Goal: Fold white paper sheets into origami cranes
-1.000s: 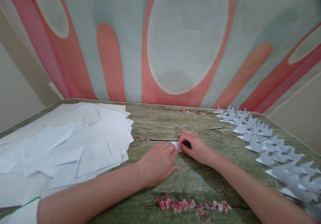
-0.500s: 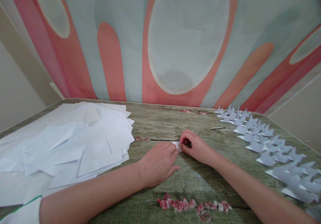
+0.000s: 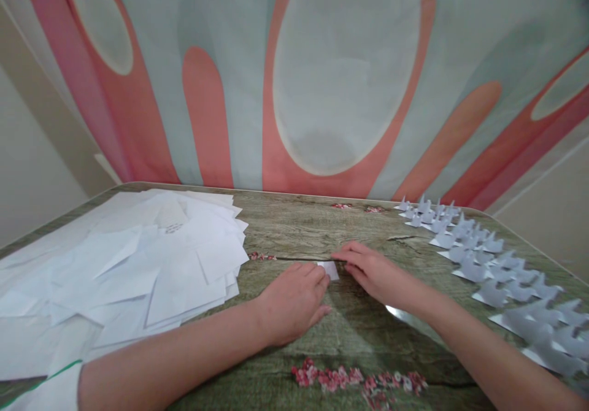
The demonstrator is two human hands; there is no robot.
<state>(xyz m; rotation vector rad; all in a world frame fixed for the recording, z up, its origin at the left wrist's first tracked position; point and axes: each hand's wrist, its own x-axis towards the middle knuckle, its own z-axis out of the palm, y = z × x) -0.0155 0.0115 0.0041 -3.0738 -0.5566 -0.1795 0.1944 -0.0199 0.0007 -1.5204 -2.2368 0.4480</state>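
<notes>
A small white piece of folded paper (image 3: 329,270) lies flat on the wood-patterned table. My left hand (image 3: 294,300) rests over its left edge, fingers together and pressing it down, with the thumb held out to the side. Just right of the paper is my right hand (image 3: 372,270), its fingers stretched out low over the table and apart from the paper. Nothing shows in the right hand's fingers. Part of the paper is hidden under my left fingertips.
A wide heap of loose white paper sheets (image 3: 184,288) covers the table's left side. Several rows of folded white paper figures (image 3: 473,267) stand along the right edge. Behind the table (image 3: 285,215) hangs a coral and grey-green backdrop (image 3: 248,92). A bright patch beside my right forearm is unclear.
My right hand has let go of the small paper, its pinch opening into stretched fingers as it moved slightly right. More of the paper shows now. My left hand has stayed in place.
</notes>
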